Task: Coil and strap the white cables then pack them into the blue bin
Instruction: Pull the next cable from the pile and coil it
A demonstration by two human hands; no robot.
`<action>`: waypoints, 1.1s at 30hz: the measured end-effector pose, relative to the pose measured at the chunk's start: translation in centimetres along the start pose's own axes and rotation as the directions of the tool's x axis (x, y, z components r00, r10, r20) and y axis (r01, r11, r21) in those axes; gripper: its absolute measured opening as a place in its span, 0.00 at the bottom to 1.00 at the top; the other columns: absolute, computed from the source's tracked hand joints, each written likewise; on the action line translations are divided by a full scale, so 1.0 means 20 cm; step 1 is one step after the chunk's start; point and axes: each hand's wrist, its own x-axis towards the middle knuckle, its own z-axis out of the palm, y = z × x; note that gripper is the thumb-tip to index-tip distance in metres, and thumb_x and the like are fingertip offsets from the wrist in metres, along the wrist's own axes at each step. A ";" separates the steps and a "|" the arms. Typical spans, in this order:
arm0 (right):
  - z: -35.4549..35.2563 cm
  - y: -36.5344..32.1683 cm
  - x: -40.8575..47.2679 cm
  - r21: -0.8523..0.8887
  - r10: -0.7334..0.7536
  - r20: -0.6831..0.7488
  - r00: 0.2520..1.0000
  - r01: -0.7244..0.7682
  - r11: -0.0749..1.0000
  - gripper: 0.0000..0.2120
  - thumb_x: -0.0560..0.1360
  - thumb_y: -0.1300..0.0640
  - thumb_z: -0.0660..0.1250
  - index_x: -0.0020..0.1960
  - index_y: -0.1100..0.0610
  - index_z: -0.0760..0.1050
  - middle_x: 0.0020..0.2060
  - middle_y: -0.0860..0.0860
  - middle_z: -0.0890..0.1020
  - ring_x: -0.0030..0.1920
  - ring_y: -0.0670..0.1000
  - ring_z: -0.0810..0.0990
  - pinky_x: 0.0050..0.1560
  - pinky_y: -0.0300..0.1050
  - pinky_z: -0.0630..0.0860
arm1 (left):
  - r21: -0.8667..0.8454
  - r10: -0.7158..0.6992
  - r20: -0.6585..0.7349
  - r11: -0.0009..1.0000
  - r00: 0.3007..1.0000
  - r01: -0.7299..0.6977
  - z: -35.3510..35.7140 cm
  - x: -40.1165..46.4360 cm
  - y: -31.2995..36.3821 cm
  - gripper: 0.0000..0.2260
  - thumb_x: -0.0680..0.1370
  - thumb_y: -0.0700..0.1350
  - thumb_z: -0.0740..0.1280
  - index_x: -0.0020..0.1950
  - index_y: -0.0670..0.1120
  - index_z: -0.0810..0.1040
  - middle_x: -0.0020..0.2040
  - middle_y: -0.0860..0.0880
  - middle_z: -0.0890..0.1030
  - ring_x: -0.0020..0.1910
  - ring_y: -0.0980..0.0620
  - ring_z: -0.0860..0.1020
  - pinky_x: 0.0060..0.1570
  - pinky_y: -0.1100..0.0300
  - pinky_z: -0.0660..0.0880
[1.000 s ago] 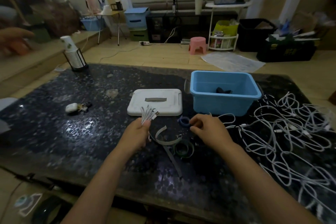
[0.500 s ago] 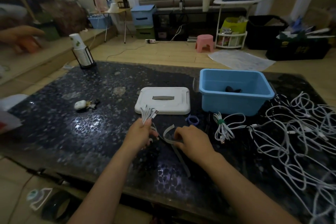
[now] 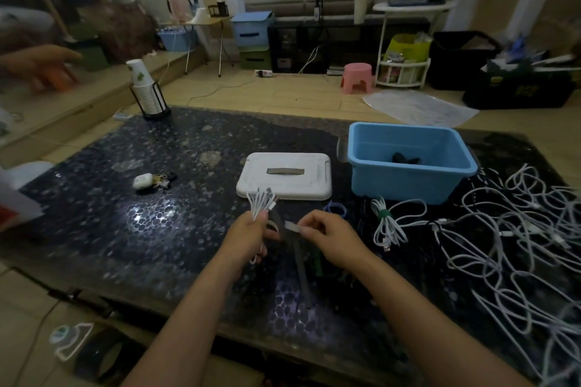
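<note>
My left hand (image 3: 248,231) grips the coiled cable (image 3: 260,203) upright, so the loops stay together for strapping. My right hand (image 3: 330,234) pinches the strap (image 3: 290,225) end beside it. The bin (image 3: 408,181) waits near, right of the lid (image 3: 284,174).

right hand (image 3: 330,237): left the table, now pinching grey strap (image 3: 291,226) end | strap raised beside coiled cable (image 3: 261,204)

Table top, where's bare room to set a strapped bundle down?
Free: the dark table between the keys and the left hand. Crowded: right of the blue bin, under loose white cables.
</note>
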 end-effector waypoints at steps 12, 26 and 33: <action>0.01 -0.01 -0.01 0.044 0.062 0.026 0.998 -0.063 0.997 0.07 0.80 0.56 0.65 0.44 0.47 0.75 0.33 0.44 0.83 0.41 0.46 0.82 0.53 0.49 0.77 | -0.131 -0.070 -0.023 0.989 0.997 0.067 0.13 0.00 0.01 0.14 0.85 0.52 0.56 0.50 0.43 0.73 0.32 0.42 0.76 0.23 0.50 0.73 0.24 0.59 0.70; -0.14 0.01 0.00 0.022 0.191 -0.095 0.977 -0.190 0.982 0.07 0.77 0.55 0.64 0.40 0.50 0.75 0.33 0.47 0.82 0.38 0.49 0.80 0.47 0.48 0.76 | 0.319 0.072 -0.052 0.946 0.996 -0.052 0.15 0.02 -0.04 0.14 0.84 0.50 0.57 0.52 0.39 0.72 0.45 0.41 0.78 0.44 0.42 0.78 0.42 0.54 0.71; -0.29 -0.01 -0.03 0.072 0.178 -0.176 0.968 -0.167 0.983 0.13 0.79 0.47 0.66 0.38 0.52 0.75 0.30 0.44 0.78 0.33 0.45 0.75 0.37 0.43 0.70 | 0.463 0.064 -0.041 0.885 0.997 -0.038 0.16 0.02 -0.05 0.12 0.84 0.49 0.57 0.53 0.40 0.72 0.49 0.44 0.74 0.49 0.43 0.74 0.47 0.56 0.66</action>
